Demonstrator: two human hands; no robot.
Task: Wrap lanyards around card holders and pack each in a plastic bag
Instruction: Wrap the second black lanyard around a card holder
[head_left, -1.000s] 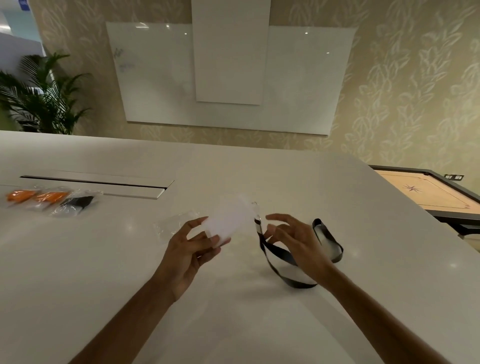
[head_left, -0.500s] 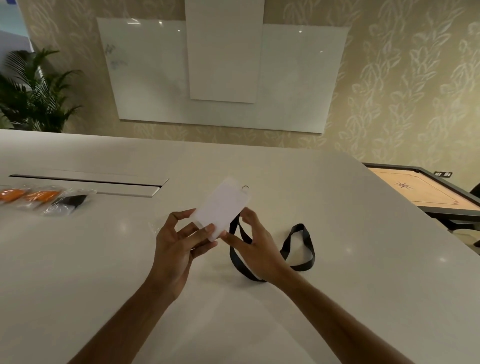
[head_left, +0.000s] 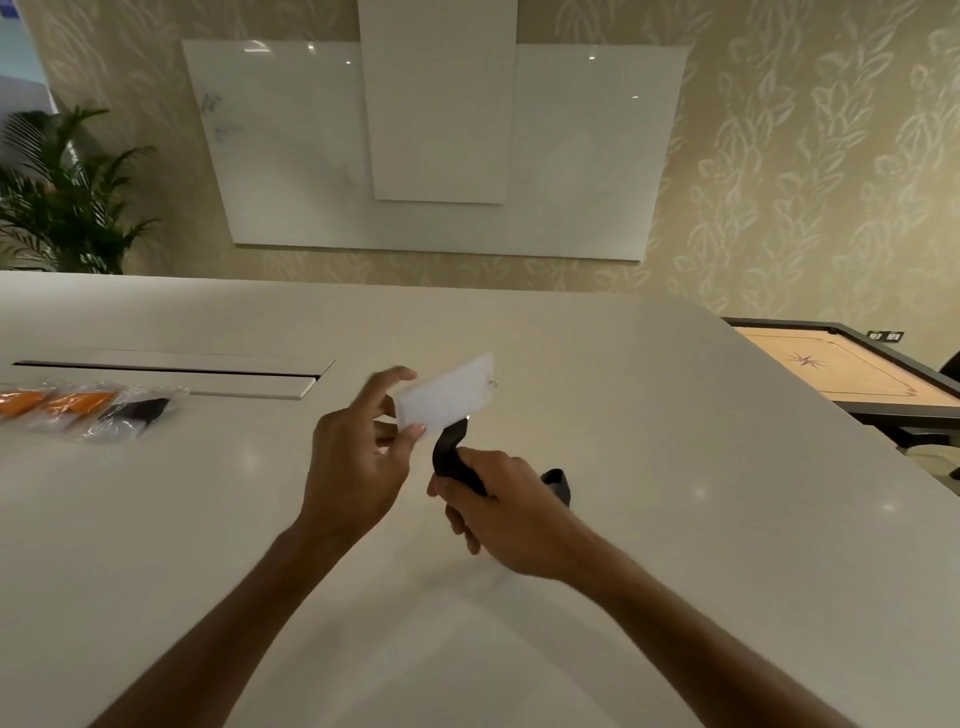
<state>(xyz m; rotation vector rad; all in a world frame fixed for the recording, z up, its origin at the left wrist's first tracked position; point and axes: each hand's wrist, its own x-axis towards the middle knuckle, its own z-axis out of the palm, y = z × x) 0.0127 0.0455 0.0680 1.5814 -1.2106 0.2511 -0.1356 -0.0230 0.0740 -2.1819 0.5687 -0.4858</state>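
Pale and glossy, the counter (head_left: 649, 519) fills the lower part of the view, and the work happens just above its middle. A white card holder (head_left: 447, 397) is held up off the surface, tilted with its right end higher and a small metal ring at that far right corner. The left hand (head_left: 358, 467) pinches the card holder's near left corner between thumb and fingers, with the index finger raised along its left edge. A black lanyard (head_left: 451, 452) hangs from under the card holder and runs down into the right hand (head_left: 501, 514), whose fingers curl round the strap; a further bit of the strap shows just right of that hand, low by the counter. The two hands are close together but not touching.

At the far left of the counter lie three clear plastic bags (head_left: 88, 408) in a row, two with orange contents and one with black. Behind them a long recessed slot (head_left: 171, 371) runs across the surface. Beyond the counter, a glass whiteboard (head_left: 291, 156) hangs on patterned wallpaper, a potted palm (head_left: 62, 202) stands at the left, and a carrom board (head_left: 831, 369) sits at the right.
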